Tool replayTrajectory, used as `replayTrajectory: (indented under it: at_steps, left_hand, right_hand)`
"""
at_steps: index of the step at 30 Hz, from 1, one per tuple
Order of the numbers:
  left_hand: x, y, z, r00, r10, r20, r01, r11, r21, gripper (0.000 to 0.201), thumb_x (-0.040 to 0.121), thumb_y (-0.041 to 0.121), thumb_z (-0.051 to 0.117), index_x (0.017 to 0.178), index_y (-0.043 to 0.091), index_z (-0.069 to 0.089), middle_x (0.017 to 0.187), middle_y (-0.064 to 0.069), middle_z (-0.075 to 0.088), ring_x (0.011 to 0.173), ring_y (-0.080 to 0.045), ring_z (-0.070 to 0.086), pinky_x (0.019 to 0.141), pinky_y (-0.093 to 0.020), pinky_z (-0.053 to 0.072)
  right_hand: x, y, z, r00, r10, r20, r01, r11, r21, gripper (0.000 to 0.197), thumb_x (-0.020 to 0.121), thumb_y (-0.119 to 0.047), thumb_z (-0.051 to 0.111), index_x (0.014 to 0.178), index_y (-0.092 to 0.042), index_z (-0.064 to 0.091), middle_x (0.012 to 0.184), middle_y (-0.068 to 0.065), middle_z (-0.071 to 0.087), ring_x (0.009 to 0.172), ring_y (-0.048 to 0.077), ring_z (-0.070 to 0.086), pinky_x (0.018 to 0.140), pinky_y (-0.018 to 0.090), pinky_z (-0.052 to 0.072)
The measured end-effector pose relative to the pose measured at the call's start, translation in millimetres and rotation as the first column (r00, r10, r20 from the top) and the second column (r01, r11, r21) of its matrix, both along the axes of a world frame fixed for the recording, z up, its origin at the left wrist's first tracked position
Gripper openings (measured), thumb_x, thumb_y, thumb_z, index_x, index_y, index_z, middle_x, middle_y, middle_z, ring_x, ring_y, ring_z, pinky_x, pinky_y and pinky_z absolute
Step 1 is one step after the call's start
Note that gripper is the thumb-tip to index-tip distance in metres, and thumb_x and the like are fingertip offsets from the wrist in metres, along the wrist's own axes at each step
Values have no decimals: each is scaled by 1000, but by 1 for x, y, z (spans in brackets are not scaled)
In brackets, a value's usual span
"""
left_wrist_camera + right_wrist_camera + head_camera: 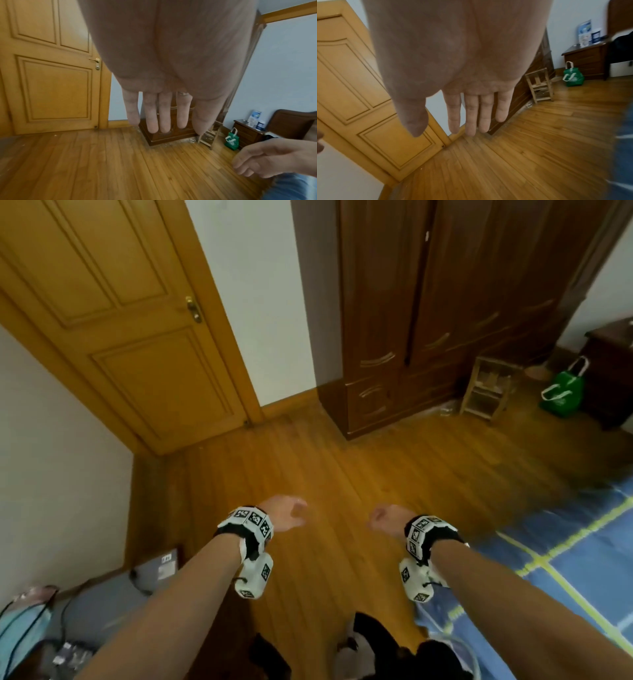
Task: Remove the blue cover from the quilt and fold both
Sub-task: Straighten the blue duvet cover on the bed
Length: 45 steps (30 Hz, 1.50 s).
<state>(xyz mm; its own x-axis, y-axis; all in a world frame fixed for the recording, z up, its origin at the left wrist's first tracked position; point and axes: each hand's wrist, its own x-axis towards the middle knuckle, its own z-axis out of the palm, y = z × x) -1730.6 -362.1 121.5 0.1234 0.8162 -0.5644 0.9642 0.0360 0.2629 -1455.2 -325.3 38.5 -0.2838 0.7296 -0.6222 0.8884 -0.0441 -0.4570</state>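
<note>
- The blue cover (561,563) lies spread out low at my right, just beside and below my right forearm, ahead of neither hand; it shows as a blurred blue edge at the right of both wrist views.
- I cannot tell from these views whether the quilt is inside it.
- Both my hands reach forward over the wooden floor (342,474), near each other but apart, and clear of the cover.
- My left hand (284,517) is empty, its fingers (152,115) straight and slightly spread, touching nothing.
- My right hand (385,518) is also empty; the right wrist view shows its fingers (471,115) extended with small gaps, thumb out to the side.
- The cover is mid-blue with thin yellow and white lines crossing in a large grid, and it looks flat with slight creases.
- Ahead stand a light wooden door (113,313) and a dark wardrobe (428,313).
</note>
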Motion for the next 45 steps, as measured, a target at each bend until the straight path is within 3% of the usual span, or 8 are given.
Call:
replayTrajectory:
  at_steps: [7, 11, 20, 26, 32, 40, 42, 45]
  left_hand:
    - [-13, 213, -17, 989, 95, 112, -98, 995, 20, 49, 93, 33, 61, 139, 28, 47, 143, 5, 49, 125, -17, 50, 103, -32, 43]
    - [29, 371, -41, 990, -23, 142, 24, 1000, -8, 47, 93, 35, 62, 137, 24, 51, 141, 3, 51, 126, -17, 50, 102, -31, 41]
    - [305, 699, -33, 795, -570, 208, 580, 815, 14, 46, 89, 39, 64, 132, 26, 54, 129, 6, 60, 115, -14, 57, 99, -33, 45]
    - [521, 795, -19, 511, -842, 171, 850, 525, 45, 44, 86, 43, 63, 128, 30, 57, 124, 9, 64, 109, -12, 60, 97, -32, 48]
    - [696, 853, -39, 314, -938, 147, 949, 312, -37, 41, 88, 41, 63, 128, 31, 57, 125, 9, 63, 110, -12, 60, 97, -33, 50]
    - [908, 977, -27, 385, -917, 102, 918, 392, 59, 34, 90, 37, 62, 124, 32, 59, 121, 10, 65, 105, -10, 61, 93, -32, 50]
    - [957, 992, -29, 358, -929, 90, 932, 362, 35, 34, 90, 39, 62, 123, 34, 59, 121, 13, 64, 103, -9, 61, 90, -31, 50]
    - [1053, 995, -41, 246, -966, 76, 969, 246, -1, 35, 92, 39, 59, 126, 33, 57, 124, 13, 62, 106, -10, 59, 89, -30, 49]
  right_hand:
    - [15, 202, 43, 999, -43, -32, 44, 998, 51, 49, 92, -58, 53, 131, -29, 54, 125, -3, 61, 108, 18, 59, 93, 34, 49]
    - [82, 312, 36, 987, -160, 1, 160, 987, 16, 46, 93, -56, 52, 130, -30, 56, 125, -1, 63, 107, 20, 61, 94, 38, 53]
    - [259, 473, 53, 736, -672, 81, 665, 741, 93, 42, 92, -51, 55, 125, -25, 62, 125, -3, 64, 113, 18, 60, 95, 32, 48]
    - [383, 505, 62, 440, -897, 49, 890, 443, 108, 27, 91, -40, 62, 110, -22, 68, 113, 0, 67, 107, 21, 62, 94, 32, 50]
    - [516, 543, 13, 293, -952, 89, 955, 296, 23, 26, 89, -37, 65, 107, -20, 71, 112, 0, 68, 105, 20, 63, 92, 30, 50]
    - [744, 652, -3, 218, -974, 56, 975, 220, 35, 30, 91, -35, 61, 114, -17, 69, 115, 3, 67, 108, 22, 62, 92, 31, 50]
    - [789, 666, 4, 227, -973, 51, 973, 229, 32, 28, 90, -35, 61, 111, -20, 71, 114, 2, 69, 108, 22, 63, 93, 32, 50]
    - [857, 666, 10, 100, -995, 9, 993, 100, 55, 30, 89, -35, 62, 115, -22, 68, 118, -1, 67, 108, 20, 62, 98, 33, 49]
